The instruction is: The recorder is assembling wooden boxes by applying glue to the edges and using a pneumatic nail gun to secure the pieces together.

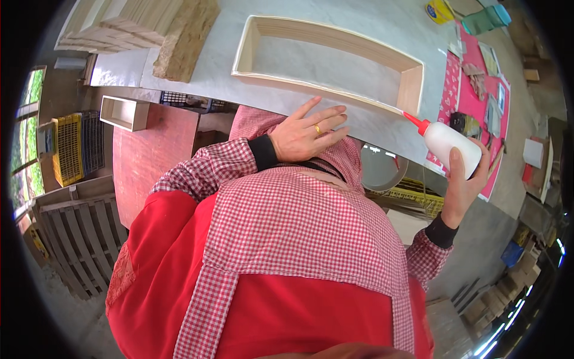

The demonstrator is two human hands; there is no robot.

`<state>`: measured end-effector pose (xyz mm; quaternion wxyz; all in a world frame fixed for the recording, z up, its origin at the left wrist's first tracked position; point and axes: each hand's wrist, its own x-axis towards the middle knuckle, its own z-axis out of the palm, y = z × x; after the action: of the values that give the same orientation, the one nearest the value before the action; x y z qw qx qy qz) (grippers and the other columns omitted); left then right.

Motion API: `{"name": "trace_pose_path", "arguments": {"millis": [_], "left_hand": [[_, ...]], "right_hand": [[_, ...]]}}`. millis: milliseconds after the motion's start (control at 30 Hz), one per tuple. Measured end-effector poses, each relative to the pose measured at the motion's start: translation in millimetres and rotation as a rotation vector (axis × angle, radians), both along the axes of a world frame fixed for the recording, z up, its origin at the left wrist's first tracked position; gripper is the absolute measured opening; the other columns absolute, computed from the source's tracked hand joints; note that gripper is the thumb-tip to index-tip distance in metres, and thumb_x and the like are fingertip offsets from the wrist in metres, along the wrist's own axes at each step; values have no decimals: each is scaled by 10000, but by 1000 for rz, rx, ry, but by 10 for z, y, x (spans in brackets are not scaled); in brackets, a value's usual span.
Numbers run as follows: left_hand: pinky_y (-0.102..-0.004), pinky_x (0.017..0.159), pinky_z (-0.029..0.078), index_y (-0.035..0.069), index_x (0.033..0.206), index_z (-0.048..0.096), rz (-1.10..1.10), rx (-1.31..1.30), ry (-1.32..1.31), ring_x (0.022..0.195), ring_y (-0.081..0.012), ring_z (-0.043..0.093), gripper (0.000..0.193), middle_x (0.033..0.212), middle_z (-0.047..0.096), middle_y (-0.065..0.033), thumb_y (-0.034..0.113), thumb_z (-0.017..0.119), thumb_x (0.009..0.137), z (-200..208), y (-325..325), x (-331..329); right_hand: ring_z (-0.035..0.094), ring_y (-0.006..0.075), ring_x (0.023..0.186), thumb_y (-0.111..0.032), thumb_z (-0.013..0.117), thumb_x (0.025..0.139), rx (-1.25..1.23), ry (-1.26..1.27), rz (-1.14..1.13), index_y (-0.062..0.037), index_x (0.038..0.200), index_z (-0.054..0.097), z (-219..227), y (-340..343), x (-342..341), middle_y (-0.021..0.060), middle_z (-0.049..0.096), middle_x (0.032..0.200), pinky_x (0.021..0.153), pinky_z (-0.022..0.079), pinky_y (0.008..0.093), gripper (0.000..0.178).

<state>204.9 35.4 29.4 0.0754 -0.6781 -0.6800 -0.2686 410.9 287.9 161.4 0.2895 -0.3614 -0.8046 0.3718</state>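
A long rectangular frame of pale wood (pixel 335 37) lies on the grey tabletop, and the table surface shows through its middle. White glue runs along the top edge of its near side. My right hand (pixel 463 170) is wrapped round a white glue bottle (pixel 448 145) with a red nozzle. The bottle is tilted, its tip at the near right corner of the frame. My left hand (pixel 311 133), wearing a ring, is held near the table's front edge with its fingers spread and nothing in them.
Stacked wooden boards (pixel 119 27) and a rough wood block (pixel 186 42) stand at the far left. A small wooden box (pixel 124 113) sits on a reddish board (pixel 152 155). On the right are a pink patterned cloth (pixel 448 90), a yellow tub (pixel 439 11) and a teal container (pixel 485 20).
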Motion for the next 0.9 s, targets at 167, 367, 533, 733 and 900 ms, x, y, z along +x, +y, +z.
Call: {"name": "trace_pose_path", "arguments": {"millis": [167, 367, 533, 733, 900], "left_hand": [[-548, 1149, 297, 121, 1253, 605, -18, -17, 11, 1369, -225, 449, 393, 1329, 563, -75, 201, 607, 868, -29, 10, 7], [-542, 1149, 297, 123, 1256, 600, -22, -28, -35, 1351, -235, 467, 405, 1322, 563, -74, 193, 642, 859, -45, 30, 20], [-540, 1150, 295, 121, 1241, 604, -14, -42, -28, 1339, -244, 481, 411, 1319, 566, -77, 180, 668, 839, -45, 55, -13], [-537, 1142, 309, 86, 1230, 603, -22, -14, -51, 1326, -273, 490, 417, 1311, 568, -112, 148, 666, 823, -54, 49, -45], [-470, 1038, 430, 37, 1208, 605, -7, -10, -151, 1184, -309, 573, 419, 1265, 587, -150, 114, 705, 808, -105, -16, -99]], "right_hand": [[562, 88, 763, -278, 743, 867, 71, -9, -37, -73, 1168, 580, 1, 60, 127, 32, 616, 1011, 543, 410, 196, 399], [551, 81, 772, -259, 736, 865, 35, -21, -86, -68, 1173, 577, -11, 53, 194, 36, 611, 1021, 534, 402, 194, 396], [552, 89, 812, -236, 733, 860, -18, -6, 4, -48, 1174, 573, -39, -95, -64, 44, 599, 1029, 582, 422, 199, 399], [564, 150, 941, -177, 772, 832, -97, 87, 125, -6, 1152, 556, -61, -338, -505, 67, 586, 1040, 842, 475, 293, 423], [537, 151, 974, -180, 803, 794, -182, 384, 27, 3, 1174, 507, -326, -86, -736, 83, 553, 1066, 858, 462, 309, 515]]}}
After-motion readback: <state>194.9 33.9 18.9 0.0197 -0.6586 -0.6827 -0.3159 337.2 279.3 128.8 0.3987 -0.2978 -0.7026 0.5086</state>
